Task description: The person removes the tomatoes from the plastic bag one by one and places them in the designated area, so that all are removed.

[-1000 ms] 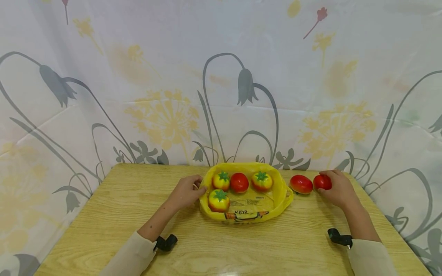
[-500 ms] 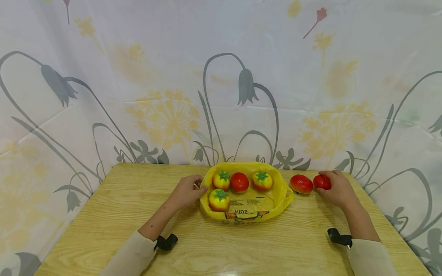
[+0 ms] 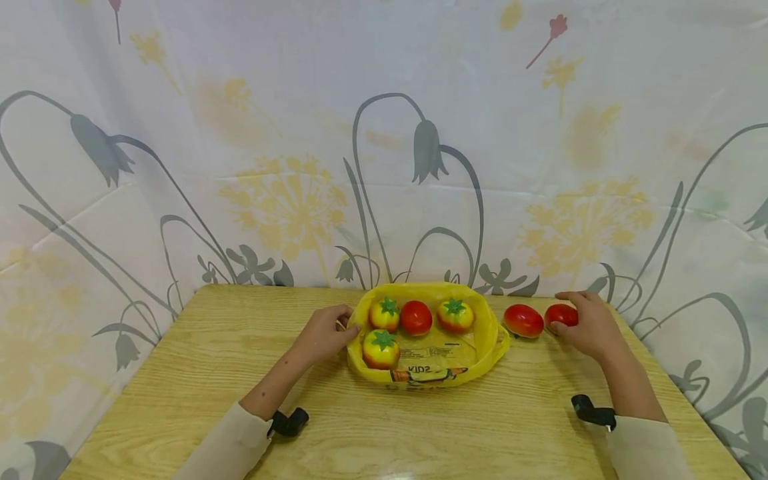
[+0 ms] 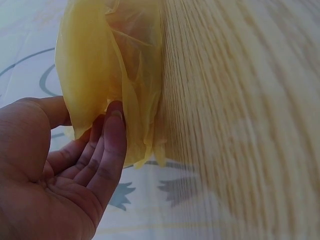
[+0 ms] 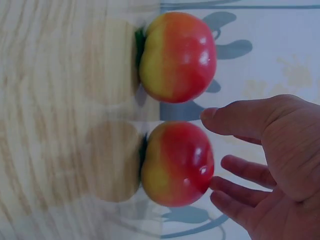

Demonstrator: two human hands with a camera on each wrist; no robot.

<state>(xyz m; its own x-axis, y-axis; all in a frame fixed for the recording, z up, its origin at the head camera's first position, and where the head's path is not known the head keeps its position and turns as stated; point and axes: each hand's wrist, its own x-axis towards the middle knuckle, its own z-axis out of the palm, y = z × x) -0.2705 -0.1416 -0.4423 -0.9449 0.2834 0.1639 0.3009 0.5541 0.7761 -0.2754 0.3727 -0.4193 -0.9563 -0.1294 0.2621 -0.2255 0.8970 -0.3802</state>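
Note:
A yellow plastic bag (image 3: 429,380) lies with its mouth spread wide and its rim rolled down. Inside are several toy tomatoes, most yellow-red with green star-shaped tops, and a red one (image 3: 416,318) showing no top. My left hand (image 3: 321,335) pinches the bag's left side between thumb and fingers; folds of the film cover part of the thumb in the left wrist view. Right of the bag, two more toy tomatoes sit top-down on the table, a nearer-to-bag one (image 3: 523,321) and an outer one (image 3: 562,315). My right hand (image 5: 270,165) is spread beside the outer tomato, fingertips right at its skin.
The wood-grain table (image 3: 240,373) meets a pale flower-printed cloth (image 3: 288,100) along its back edge. A bag handle loop (image 3: 503,343) sticks out toward the loose tomatoes. Black wrist cameras sit at both sleeves.
My right hand's fingers have loosened and drawn slightly right, so more of the outer tomato shows. My left hand, the bag and its contents stay in place.

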